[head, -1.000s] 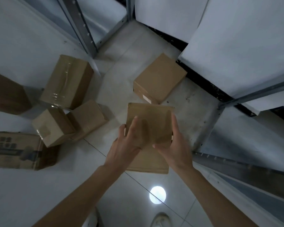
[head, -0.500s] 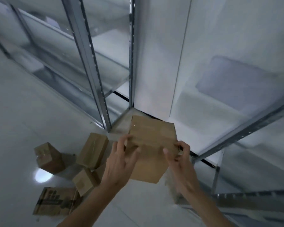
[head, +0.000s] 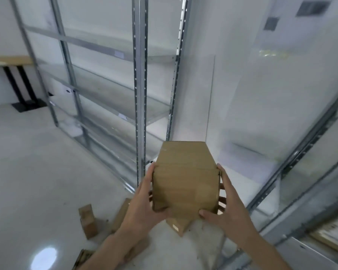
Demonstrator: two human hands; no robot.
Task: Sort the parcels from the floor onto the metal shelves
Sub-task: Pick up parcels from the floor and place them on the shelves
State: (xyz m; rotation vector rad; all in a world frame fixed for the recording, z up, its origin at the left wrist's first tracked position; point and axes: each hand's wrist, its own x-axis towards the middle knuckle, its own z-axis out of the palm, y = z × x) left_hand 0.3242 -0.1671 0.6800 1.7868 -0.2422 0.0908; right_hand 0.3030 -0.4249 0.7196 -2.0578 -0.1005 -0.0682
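Both arms extended forward: left hand [head: 142, 207] and right hand [head: 227, 207] grip opposite sides of a cardboard box [head: 184, 184], thumbs on its near face, raised before the metal shelves [head: 140, 78], above the floor [head: 37, 172].

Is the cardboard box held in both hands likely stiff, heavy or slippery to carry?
The cardboard box probably is stiff: its faces look flat where the left hand and right hand hold it. Likely light, since it's held out front. Plain cardboard should grip well.
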